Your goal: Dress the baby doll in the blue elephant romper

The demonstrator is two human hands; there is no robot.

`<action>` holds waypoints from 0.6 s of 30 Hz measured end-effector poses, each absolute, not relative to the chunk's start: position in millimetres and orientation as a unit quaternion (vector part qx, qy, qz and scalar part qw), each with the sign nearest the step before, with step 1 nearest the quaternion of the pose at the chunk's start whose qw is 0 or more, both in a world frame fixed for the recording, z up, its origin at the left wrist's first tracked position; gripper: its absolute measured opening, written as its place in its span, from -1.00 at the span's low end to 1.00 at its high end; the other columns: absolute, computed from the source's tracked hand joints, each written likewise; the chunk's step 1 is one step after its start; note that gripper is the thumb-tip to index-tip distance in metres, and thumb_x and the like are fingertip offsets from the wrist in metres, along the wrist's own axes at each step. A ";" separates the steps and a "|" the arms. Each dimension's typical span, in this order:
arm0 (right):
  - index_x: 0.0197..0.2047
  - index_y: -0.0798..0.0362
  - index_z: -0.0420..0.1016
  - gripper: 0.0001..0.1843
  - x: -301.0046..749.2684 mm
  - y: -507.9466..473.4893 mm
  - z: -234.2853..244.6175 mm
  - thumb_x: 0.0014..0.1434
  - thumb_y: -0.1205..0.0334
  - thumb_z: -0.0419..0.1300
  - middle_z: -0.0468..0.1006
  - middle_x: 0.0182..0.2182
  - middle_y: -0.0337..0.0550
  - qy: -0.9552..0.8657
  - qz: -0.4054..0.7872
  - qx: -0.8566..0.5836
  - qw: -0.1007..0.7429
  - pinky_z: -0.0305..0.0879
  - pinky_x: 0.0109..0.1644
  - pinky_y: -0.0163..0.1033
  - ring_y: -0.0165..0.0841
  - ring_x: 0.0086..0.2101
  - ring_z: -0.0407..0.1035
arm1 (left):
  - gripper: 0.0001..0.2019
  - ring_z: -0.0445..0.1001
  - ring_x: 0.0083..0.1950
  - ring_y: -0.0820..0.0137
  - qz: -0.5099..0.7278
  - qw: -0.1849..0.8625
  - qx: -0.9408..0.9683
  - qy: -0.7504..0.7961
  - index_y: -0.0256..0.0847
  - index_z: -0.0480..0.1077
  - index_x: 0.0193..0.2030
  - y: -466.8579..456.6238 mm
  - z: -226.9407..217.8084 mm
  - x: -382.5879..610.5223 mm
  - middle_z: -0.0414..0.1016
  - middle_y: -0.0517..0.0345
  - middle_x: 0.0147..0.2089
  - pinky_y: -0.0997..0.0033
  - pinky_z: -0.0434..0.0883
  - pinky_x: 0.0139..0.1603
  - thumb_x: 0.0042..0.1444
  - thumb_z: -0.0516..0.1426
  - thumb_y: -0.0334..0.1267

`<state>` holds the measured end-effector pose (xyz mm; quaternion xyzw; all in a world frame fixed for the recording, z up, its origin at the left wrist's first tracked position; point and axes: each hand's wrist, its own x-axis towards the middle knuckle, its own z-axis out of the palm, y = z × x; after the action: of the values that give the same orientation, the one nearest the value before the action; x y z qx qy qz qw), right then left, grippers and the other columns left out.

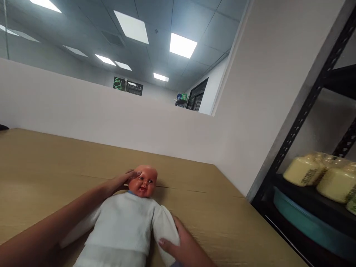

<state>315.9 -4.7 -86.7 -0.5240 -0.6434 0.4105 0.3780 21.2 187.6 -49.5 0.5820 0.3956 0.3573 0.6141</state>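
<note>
A baby doll (122, 218) in a white long-sleeved top lies face up on the wooden table (194, 193), its bald head toward the wall. My left hand (130, 177) rests against the side of the doll's head, fingers over the temple; part of that hand is hidden behind the head. Around the doll's sleeved arm, at the right, my right hand (178, 237) is closed, its thumb on top of the white sleeve and the fingers mostly hidden behind it. The doll's lower body runs out of the picture at the bottom.
A white wall (139, 129) with a wide window opening stands behind the table. To the right, a black metal shelf (294, 129) holds pale yellow bottles (303, 172) in clear wrap and a teal basin (306, 222). A dark object (3, 127) sits at the far left edge.
</note>
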 end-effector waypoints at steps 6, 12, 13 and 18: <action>0.15 -0.03 0.61 -0.53 347.9 22.4 -91.8 0.22 -0.01 0.38 0.72 0.03 -0.02 -0.688 0.263 -0.579 0.348 0.53 0.11 0.03 -0.03 -0.01 0.60 | -0.34 0.64 0.17 -0.10 0.335 0.627 0.525 0.468 -0.18 0.61 -0.08 229.7 -60.4 34.8 0.75 -0.11 -0.01 0.20 0.63 0.00 -0.09 0.40 0.36; 0.22 0.03 0.53 -0.53 360.4 31.5 -117.3 0.28 0.08 0.29 0.67 0.06 0.05 -0.666 0.192 -0.595 0.407 0.57 0.06 -0.07 -0.10 -0.03 0.60 | -0.46 0.66 0.01 0.12 0.352 0.608 0.520 0.486 -0.22 0.56 0.04 270.0 -60.7 50.7 0.69 -0.04 0.03 0.06 0.57 0.11 0.29 0.26 0.27; 0.22 0.02 0.52 -0.53 361.2 30.5 -119.6 0.28 0.11 0.28 0.65 0.08 0.06 -0.666 0.190 -0.595 0.408 0.54 0.13 -0.04 -0.09 0.02 0.58 | -0.47 0.66 0.00 0.14 0.354 0.606 0.523 0.484 -0.22 0.56 0.06 276.1 -59.7 52.6 0.68 -0.03 0.03 0.06 0.57 0.10 0.32 0.24 0.26; 0.29 -0.06 0.45 -0.54 362.5 26.0 -123.0 0.35 0.20 0.18 0.61 0.14 0.00 -0.683 0.168 -0.596 0.387 0.43 0.29 0.03 -0.09 0.15 0.50 | -0.35 0.67 -0.07 0.17 0.336 0.619 0.545 0.454 -0.28 0.55 0.12 300.0 -57.6 60.9 0.69 -0.08 0.03 0.10 0.58 0.03 0.32 0.17 0.34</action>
<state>362.5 26.0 -123.0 -0.5961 -0.6832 0.1681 0.3869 60.9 300.0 -57.6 0.5455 0.4543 0.3359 0.6191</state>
